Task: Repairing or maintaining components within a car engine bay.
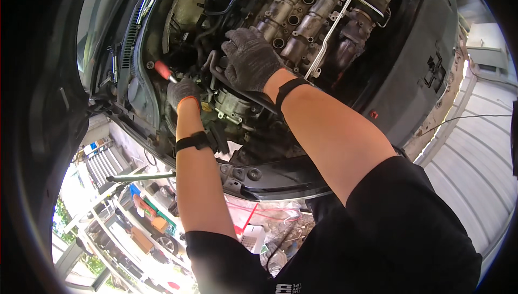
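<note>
My gloved left hand [183, 91] is closed on the metal shank of a red-handled tool [162, 69] at the left of the engine bay, its handle sticking out to the upper left. My gloved right hand [249, 56] is higher, beside black hoses [215, 66] and the engine's cylinder head [286, 19], with its fingers curled; what they grip, if anything, is hidden. A dirty metal housing [232, 108] lies below both hands, partly behind a hose.
A pale bent metal pipe [329, 35] runs right of the cylinder head. The dark front body panel [272, 178] crosses below the engine, and a wide panel [404, 78] borders it on the right. Cluttered shelving [140, 224] stands beyond the car at lower left.
</note>
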A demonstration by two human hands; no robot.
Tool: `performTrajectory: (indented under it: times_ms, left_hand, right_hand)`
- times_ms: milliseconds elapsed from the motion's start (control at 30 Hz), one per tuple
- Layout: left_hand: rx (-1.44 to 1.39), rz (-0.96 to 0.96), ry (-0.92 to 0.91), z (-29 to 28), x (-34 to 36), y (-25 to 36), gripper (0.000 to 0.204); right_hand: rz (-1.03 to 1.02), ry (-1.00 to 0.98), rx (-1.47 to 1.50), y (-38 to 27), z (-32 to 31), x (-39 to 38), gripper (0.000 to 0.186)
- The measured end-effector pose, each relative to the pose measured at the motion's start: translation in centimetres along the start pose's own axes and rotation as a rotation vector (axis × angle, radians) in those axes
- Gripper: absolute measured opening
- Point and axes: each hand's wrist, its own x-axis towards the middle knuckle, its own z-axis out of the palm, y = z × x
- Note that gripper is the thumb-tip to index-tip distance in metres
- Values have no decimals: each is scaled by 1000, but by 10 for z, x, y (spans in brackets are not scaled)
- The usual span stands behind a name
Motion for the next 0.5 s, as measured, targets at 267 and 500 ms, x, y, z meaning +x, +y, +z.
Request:
performTrajectory:
  times_ms: [267, 500]
  left_hand:
    - [-593, 442, 313, -33, -53, 20, 31]
    - [-547, 345, 471, -17, -26, 21, 34]
  right_hand:
    - [11, -95, 22, 13, -3, -6, 47]
    - [-45, 71, -52, 10, -1, -6, 44]
